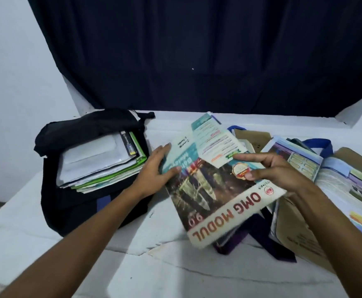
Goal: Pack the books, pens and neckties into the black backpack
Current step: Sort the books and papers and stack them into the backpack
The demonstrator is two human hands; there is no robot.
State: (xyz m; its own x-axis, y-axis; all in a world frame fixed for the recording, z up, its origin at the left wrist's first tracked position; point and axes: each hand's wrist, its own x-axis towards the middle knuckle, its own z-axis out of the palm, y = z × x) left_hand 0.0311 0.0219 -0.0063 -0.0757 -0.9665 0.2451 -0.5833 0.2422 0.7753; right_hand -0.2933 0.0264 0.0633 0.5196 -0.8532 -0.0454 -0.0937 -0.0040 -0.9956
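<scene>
The black backpack point(72, 203) lies open at the left with a stack of books point(102, 162) sticking out of its mouth. In the middle I hold the "OMG MODUL" book point(218, 203) with other thin books point(214, 140) fanned behind it. My left hand point(156, 168) grips the bundle's left edge, thumb on the cover. My right hand point(276, 168) pinches the right edge, thumb on top. A dark purple necktie point(251, 235) lies under the book. More books point(347, 179) are spread at the right. No pens are visible.
Everything rests on a white cloth-covered surface point(132, 265). A dark curtain point(197, 50) hangs behind it against white walls. A blue strap point(322, 145) and brown paper-covered books point(300, 231) lie among the pile at the right.
</scene>
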